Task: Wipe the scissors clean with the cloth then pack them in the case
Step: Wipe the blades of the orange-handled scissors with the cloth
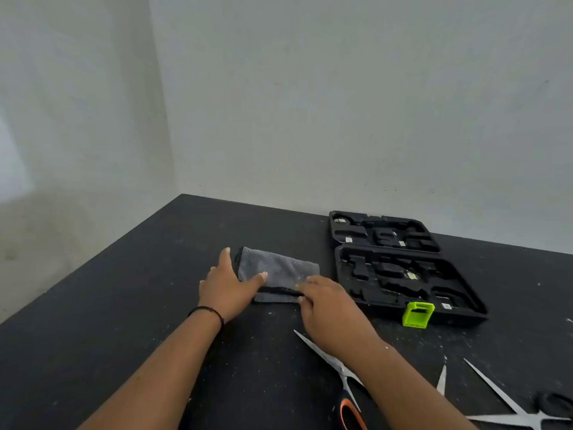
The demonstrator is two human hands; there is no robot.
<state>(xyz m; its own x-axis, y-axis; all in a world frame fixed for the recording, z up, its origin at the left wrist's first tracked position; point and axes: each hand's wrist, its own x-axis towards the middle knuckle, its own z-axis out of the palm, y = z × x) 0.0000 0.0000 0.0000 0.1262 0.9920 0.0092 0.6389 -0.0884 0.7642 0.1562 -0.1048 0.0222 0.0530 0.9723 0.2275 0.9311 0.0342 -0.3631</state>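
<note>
Two hands, left hand flat and right hand pinching, are set on the cloth; it should be gripped firmly before scissors are wiped.

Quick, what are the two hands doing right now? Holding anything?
Left hand: open, fingers straight, resting flat on the grey cloth.
Right hand: at the cloth's near edge; whether it pinches it cannot be told.
</note>
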